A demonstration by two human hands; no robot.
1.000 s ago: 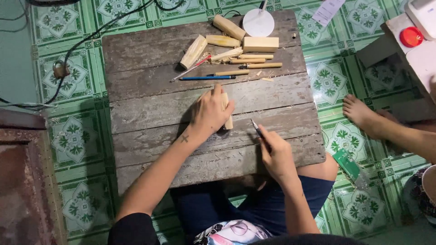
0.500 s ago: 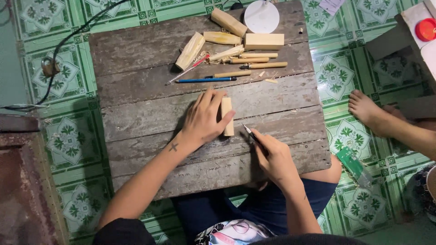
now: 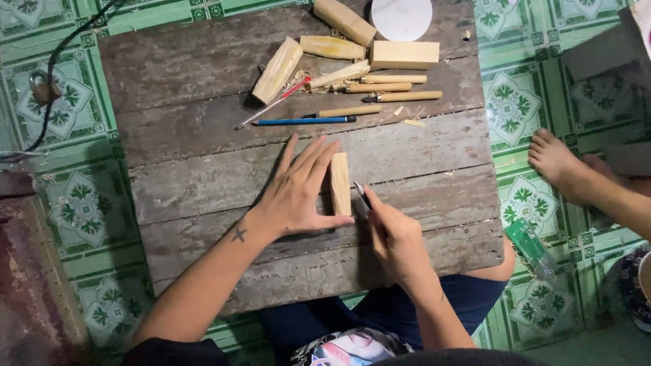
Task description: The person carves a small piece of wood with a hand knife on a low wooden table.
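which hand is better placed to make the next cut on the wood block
Right. The right hand holds the knife, tip beside the block; the left hand lies flat, pinning it.

Hiding most of the knife [image 3: 361,195] inside the right hand [image 3: 397,240], blade alone peeking out at eleven o'clock. Running off the top edge: white disc [image 3: 401,17]. Leaving at three o'clock: another person's foot [image 3: 559,163].
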